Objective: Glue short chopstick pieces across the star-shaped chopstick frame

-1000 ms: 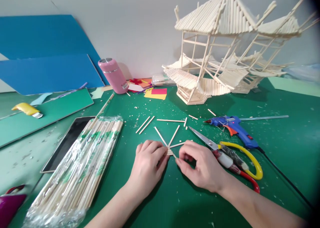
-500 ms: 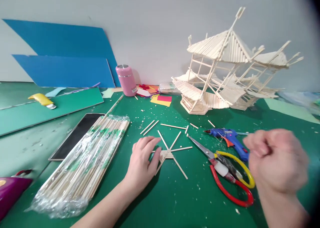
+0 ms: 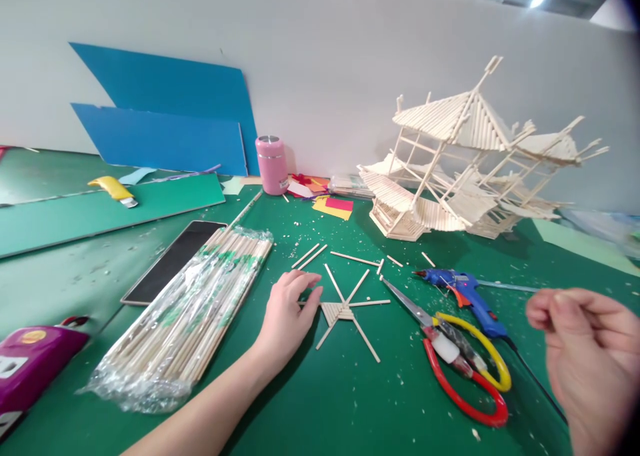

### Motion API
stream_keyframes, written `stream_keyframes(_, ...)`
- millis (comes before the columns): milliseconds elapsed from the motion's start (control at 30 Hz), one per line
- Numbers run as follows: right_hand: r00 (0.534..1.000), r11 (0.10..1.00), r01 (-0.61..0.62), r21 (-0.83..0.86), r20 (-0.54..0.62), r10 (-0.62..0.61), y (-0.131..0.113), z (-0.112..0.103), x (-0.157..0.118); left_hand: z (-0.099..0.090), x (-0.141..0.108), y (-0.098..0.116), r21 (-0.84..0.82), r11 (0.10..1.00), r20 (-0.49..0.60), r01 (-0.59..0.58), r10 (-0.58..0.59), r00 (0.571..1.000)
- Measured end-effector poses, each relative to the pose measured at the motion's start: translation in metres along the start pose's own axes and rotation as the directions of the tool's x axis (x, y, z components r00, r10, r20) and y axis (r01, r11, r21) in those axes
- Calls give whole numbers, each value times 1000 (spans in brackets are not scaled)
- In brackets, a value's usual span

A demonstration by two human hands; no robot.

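Observation:
My left hand [image 3: 294, 309] rests on the green table with fingers loosely curved, the thumb apart from them. Its fingertips are beside a small spoked frame of thin wooden sticks [image 3: 340, 311], and one spoke runs under the hand. Several spokes fan outward, with short sticks laid across between some of them. My right hand [image 3: 585, 343] is at the right edge, thumb and fingers pinched together; whatever they hold, if anything, is hidden. Just left of it lie a blue glue gun [image 3: 465, 289] with a clear glue stick in its back and scissors [image 3: 440, 343] with red and yellow handles.
A bag of wooden sticks [image 3: 200, 316] lies left, partly over a dark tablet-like slab [image 3: 173, 263]. Behind are a pink flask [image 3: 272, 166], blue boards [image 3: 170, 136] and a stick-built pagoda model [image 3: 440, 169]. A yellow cutter [image 3: 113, 188] and purple tape measure [image 3: 40, 363] are farther left.
The view has tilted and shifted, so the table things appear farther right or lower. My right hand has gone from a blurred fist to a pinch, farther right. My left hand stays by the frame.

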State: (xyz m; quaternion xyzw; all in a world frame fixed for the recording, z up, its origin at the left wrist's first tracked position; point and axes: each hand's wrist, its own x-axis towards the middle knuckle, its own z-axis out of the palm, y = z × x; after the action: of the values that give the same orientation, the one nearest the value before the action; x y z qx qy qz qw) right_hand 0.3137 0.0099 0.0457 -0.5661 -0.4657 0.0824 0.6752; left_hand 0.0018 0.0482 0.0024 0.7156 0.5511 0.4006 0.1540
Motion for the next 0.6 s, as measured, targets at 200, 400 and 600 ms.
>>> stream_keyframes(200,985,991,-52,126,173,30,-19,33,-30,-7,5,-1,20,1000,-94,11,-9,996)
stream_keyframes(400,928,997,40,71,366,-64,-3,34,-39,-38,29,-5,109,992,-219,63,-38,975)
stream_keyframes(600,900,1000,-5,-28,435,17,3,33,-52,-47,51,1,188,982,-88,-6,23,996)
